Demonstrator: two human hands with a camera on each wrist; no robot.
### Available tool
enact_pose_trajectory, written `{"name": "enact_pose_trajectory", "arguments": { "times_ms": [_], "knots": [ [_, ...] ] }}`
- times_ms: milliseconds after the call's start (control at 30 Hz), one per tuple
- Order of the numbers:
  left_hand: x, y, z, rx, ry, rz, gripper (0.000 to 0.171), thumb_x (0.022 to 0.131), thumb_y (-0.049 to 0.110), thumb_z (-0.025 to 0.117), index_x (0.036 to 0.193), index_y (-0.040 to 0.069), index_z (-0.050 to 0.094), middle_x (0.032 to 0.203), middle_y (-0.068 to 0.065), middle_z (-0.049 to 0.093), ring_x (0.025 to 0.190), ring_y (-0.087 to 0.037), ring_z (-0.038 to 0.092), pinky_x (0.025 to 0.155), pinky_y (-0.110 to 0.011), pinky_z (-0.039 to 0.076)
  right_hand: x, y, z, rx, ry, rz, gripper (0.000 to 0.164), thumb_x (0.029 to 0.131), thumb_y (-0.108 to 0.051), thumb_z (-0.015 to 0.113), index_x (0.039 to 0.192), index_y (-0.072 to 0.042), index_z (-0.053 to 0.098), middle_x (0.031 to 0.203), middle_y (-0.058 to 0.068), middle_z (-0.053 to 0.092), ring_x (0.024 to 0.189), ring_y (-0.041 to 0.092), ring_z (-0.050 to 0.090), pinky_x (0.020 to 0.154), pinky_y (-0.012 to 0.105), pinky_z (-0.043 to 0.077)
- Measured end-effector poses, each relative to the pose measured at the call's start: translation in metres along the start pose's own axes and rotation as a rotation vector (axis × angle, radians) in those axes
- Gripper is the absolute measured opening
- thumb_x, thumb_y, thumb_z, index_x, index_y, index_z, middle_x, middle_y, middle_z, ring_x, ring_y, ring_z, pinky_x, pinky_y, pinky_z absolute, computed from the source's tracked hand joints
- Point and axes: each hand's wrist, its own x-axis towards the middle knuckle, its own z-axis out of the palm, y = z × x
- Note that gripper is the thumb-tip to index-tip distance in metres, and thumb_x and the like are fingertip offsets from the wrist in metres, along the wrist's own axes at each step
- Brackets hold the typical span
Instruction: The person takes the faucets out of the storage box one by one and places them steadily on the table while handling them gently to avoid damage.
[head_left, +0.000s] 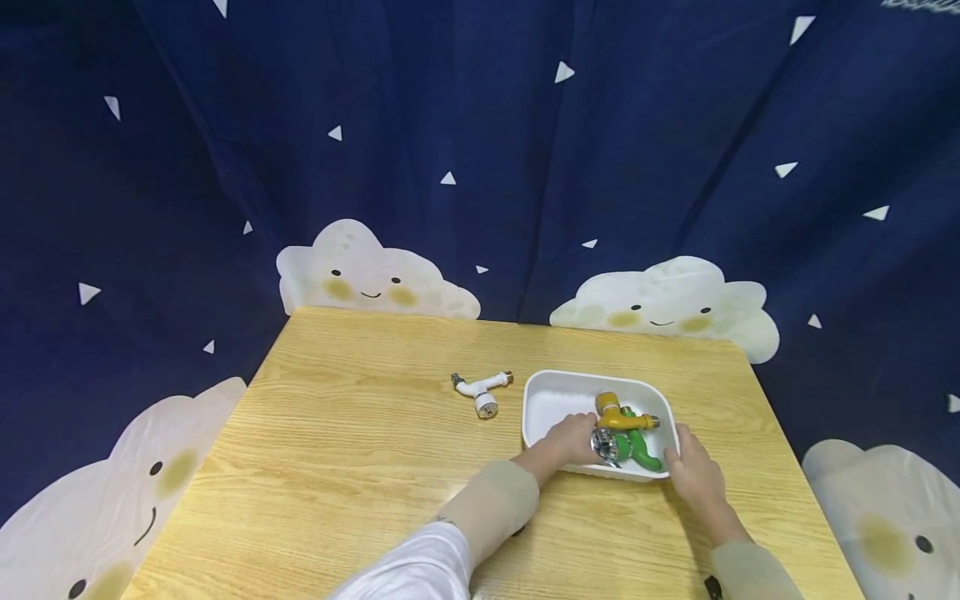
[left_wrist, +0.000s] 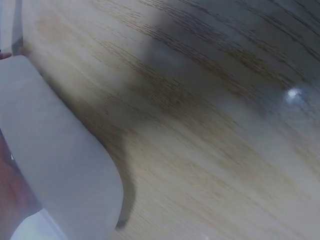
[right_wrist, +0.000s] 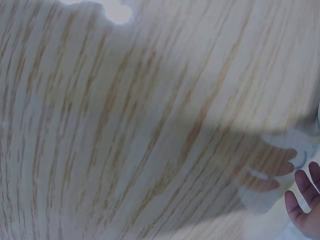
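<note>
In the head view, a white plastic tray (head_left: 551,400) holds a yellow faucet (head_left: 622,419), a green faucet (head_left: 643,452) and a chrome faucet part (head_left: 602,443). My left hand (head_left: 573,439) reaches over the near rim into the tray. Its fingers lie against the chrome part, but the hand itself hides whether they grip it. Against the tray's right wall rests my right hand (head_left: 693,471). The right wrist view shows fingers of that hand (right_wrist: 309,202) spread and loosely bent. A white faucet (head_left: 483,392) with metal ends lies on the table, left of the tray.
The light wooden table (head_left: 360,417) extends on both sides of the tray. Behind it hangs a dark blue curtain (head_left: 480,108) with white triangles and cloud shapes. A pale wrist band (left_wrist: 60,150) fills the left side of the left wrist view.
</note>
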Motion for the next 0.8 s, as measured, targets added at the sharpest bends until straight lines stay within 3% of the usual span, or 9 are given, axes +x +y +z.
{"name": "enact_pose_trajectory", "arguments": {
  "times_ms": [467, 800],
  "knots": [
    [0.003, 0.0059, 0.0039, 0.018, 0.004, -0.105, 0.057, 0.067, 0.045, 0.076, 0.11, 0.016, 0.055, 0.093, 0.004, 0.055, 0.085, -0.01, 0.052, 0.07, -0.023, 0.047, 0.0004, 0.0018, 0.0009, 0.009, -0.002, -0.002, 0.045, 0.094, -0.022, 0.032, 0.132, 0.003, 0.029, 0.124, 0.03, 0.045, 0.104, 0.046, 0.048, 0.071, 0.055, 0.044],
    [0.0022, 0.0047, 0.0037, 0.007, 0.045, -0.093, 0.036, 0.074, 0.037, 0.072, 0.099, 0.016, 0.057, 0.085, 0.003, 0.055, 0.078, -0.011, 0.052, 0.063, -0.023, 0.045, 0.0, 0.0002, -0.0002, 0.01, -0.012, 0.008, 0.046, 0.094, -0.021, 0.033, 0.132, 0.004, 0.028, 0.125, 0.03, 0.044, 0.106, 0.046, 0.047, 0.073, 0.056, 0.043]
  ]
}}
